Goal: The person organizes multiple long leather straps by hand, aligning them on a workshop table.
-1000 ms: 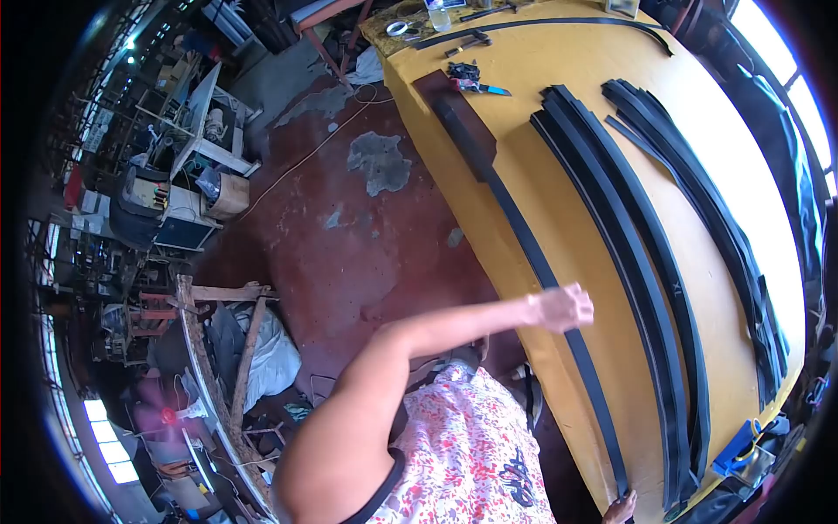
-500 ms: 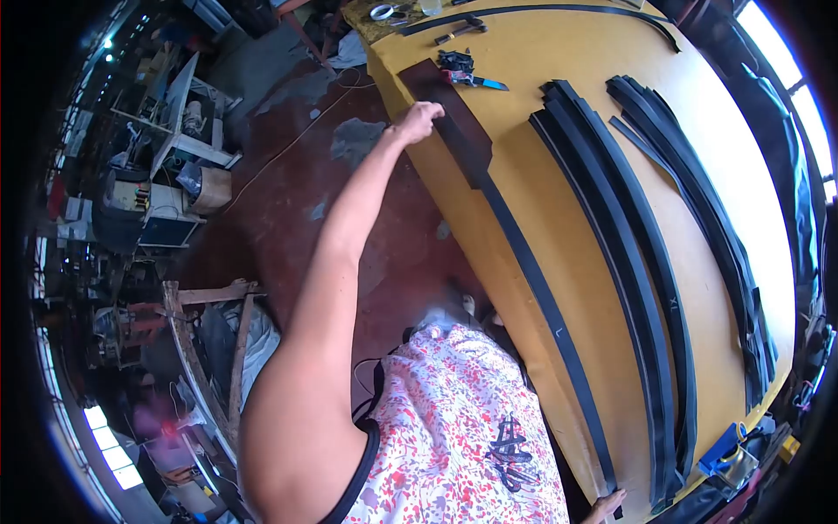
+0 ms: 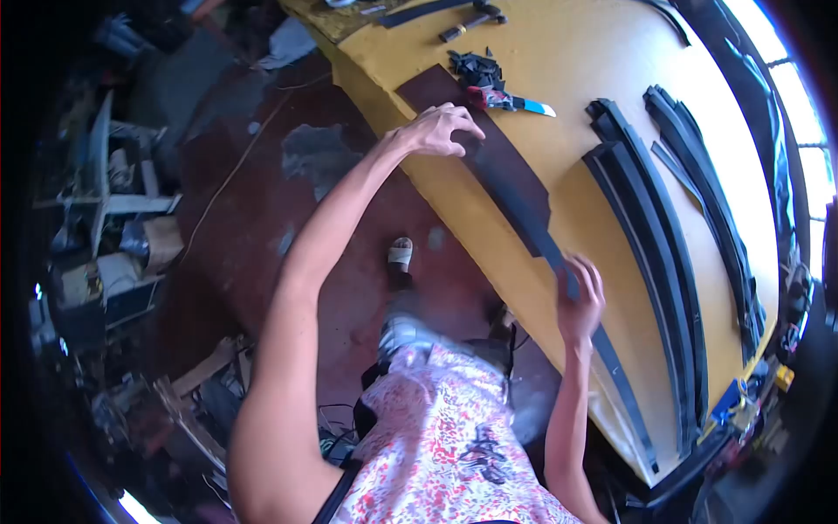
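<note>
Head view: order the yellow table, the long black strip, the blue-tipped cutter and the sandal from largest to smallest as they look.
1. yellow table
2. long black strip
3. blue-tipped cutter and sandal: similar, and the sandal is farther, so unranked.

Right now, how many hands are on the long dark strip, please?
2: left hand on the wide far end of the dark strip; right hand holding its narrow nearer part.

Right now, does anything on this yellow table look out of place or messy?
A loose heap of black scraps lies beside the cutter, just past the left hand on the dark strip. Nothing else stands out.
</note>
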Demonstrator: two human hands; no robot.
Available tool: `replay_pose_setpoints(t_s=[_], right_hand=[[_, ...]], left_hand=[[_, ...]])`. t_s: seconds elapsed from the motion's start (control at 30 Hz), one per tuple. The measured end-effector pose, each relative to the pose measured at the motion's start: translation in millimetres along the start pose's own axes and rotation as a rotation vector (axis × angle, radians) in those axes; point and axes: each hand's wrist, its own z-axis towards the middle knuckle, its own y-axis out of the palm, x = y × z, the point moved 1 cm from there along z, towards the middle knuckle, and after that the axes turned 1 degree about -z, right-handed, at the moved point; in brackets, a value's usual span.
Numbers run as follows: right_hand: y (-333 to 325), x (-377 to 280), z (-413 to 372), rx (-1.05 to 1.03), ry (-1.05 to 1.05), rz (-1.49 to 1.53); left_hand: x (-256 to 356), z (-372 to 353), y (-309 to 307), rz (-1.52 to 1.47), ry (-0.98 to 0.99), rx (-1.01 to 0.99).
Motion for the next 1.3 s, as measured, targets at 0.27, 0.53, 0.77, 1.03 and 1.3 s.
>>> replay_pose_setpoints(t_s=[0.27, 0.53, 0.77, 1.03, 1.3], right_hand=[[136, -38, 79, -0.090, -0.060, -0.135], [137, -27, 86, -0.045, -0.002, 0.009], [141, -21, 75, 0.037, 0.060, -0.013], [151, -19, 71, 0.130, 0.075, -0.010], [151, -19, 70, 0.138, 0.082, 0.035]], left_hand=[[-36, 7, 9, -0.029, 0.344, 0.141], [-35, 23, -15, -0.126, 0.375, -0.067], [-36, 39, -22, -0.038, 0.530, -0.114], [-32, 31, -18, -0.045, 0.515, -0.102], [-23, 30, 7, -0.232, 0.602, -0.047]])
